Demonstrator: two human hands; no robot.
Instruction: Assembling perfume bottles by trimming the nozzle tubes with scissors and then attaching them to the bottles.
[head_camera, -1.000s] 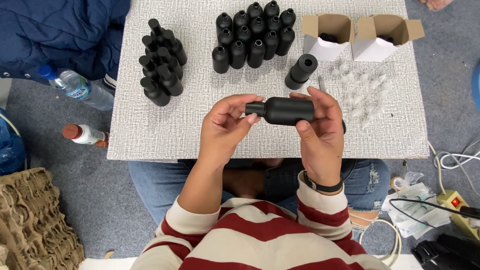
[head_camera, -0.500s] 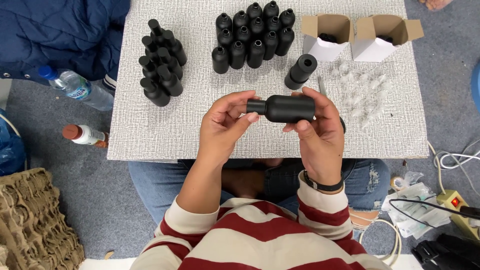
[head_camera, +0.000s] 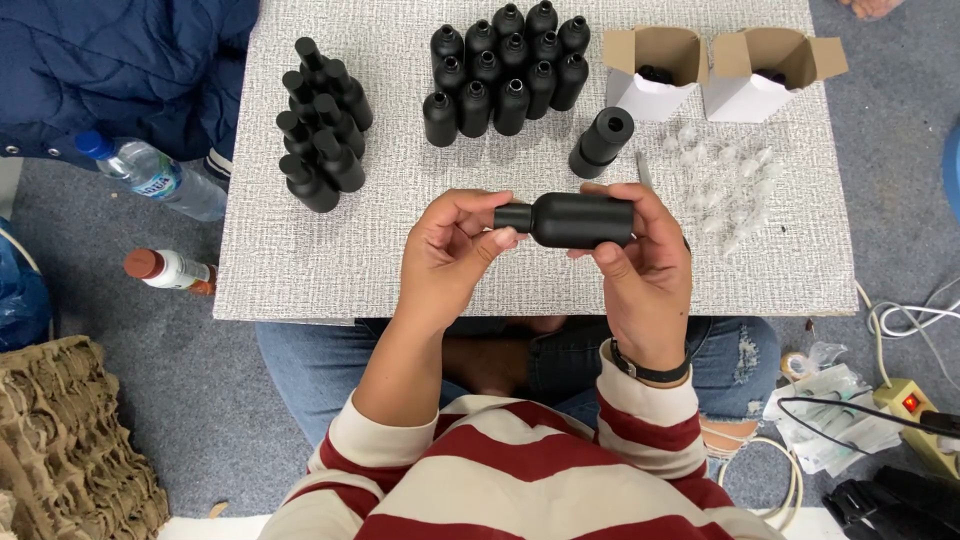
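My right hand (head_camera: 640, 265) grips the body of a matte black bottle (head_camera: 580, 220) held sideways above the grey table (head_camera: 300, 260). My left hand (head_camera: 450, 250) pinches the bottle's black cap end with thumb and fingers. Behind it stands a cluster of open black bottles (head_camera: 505, 70), one more lies on its side (head_camera: 600, 142), and a group of capped black bottles (head_camera: 322, 125) stands at the left. Small clear plastic parts (head_camera: 722, 185) lie scattered right of my hands.
Two open white cardboard boxes (head_camera: 655, 70) (head_camera: 765, 75) stand at the table's far right. On the floor lie two water bottles (head_camera: 150, 175) (head_camera: 168, 270), a woven mat (head_camera: 70, 440), and a power strip with cables (head_camera: 915, 405). A blue jacket (head_camera: 110, 70) lies at the upper left.
The bottle and both hands have shifted very slightly; the fingers of my left hand have turned a little on the cap end.
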